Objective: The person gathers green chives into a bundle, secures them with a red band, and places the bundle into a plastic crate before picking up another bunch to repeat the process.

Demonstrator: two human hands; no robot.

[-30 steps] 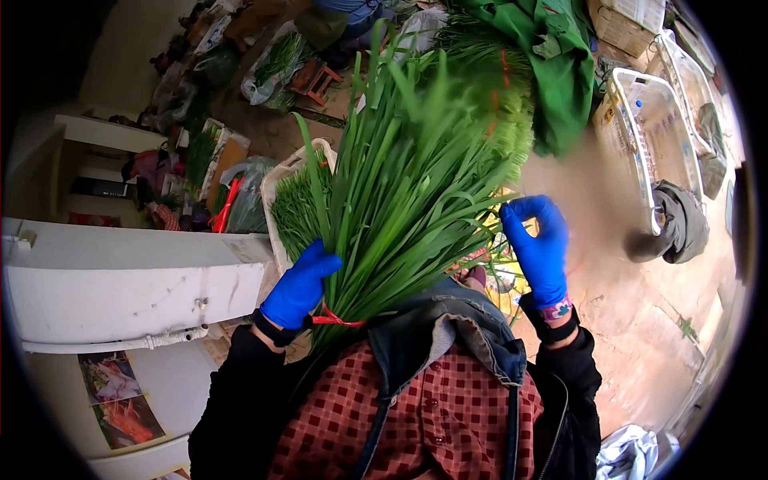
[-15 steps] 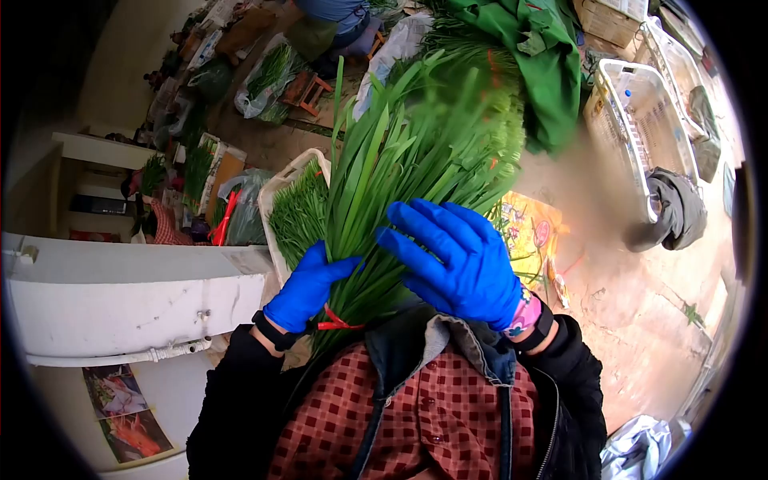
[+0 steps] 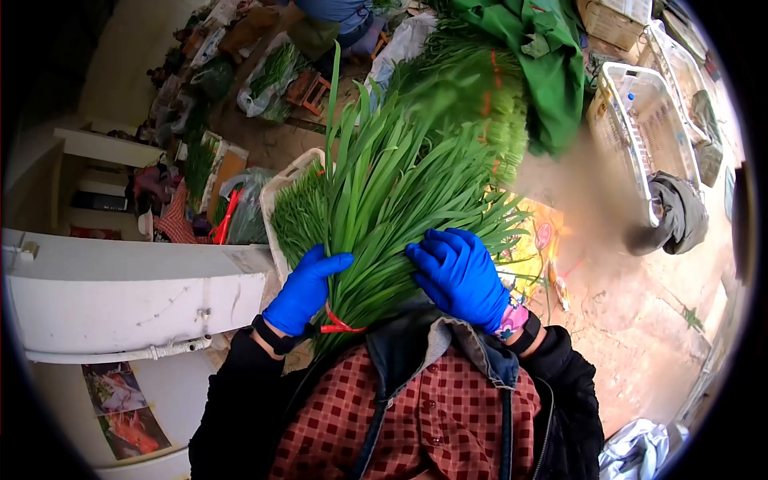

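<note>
A large bunch of long green leaves point(image 3: 384, 192) leans against my chest, with a red tie point(image 3: 340, 323) round its lower end. My left hand point(image 3: 302, 290), in a blue glove, grips the bunch's left side just above the tie, thumb across the leaves. On the right side my right hand point(image 3: 462, 276), also gloved in blue, has its fingers curled in on the leaves. What its fingertips pinch is too small to tell. The leaf tips fan out up and to the right.
A white basket point(image 3: 276, 188) of greens stands at the left behind the bunch. More tied greens point(image 3: 508, 112) lie ahead beside a green cloth point(image 3: 556, 80). White crates point(image 3: 644, 136) are at the right, a white ledge point(image 3: 144, 304) at the left. Another person point(image 3: 332, 12) is at the top.
My right hand has moved slightly down, and its spread fingers have curled in against the leaves. The leaves at the right have spread lower. My left hand has stayed nearly in place.
</note>
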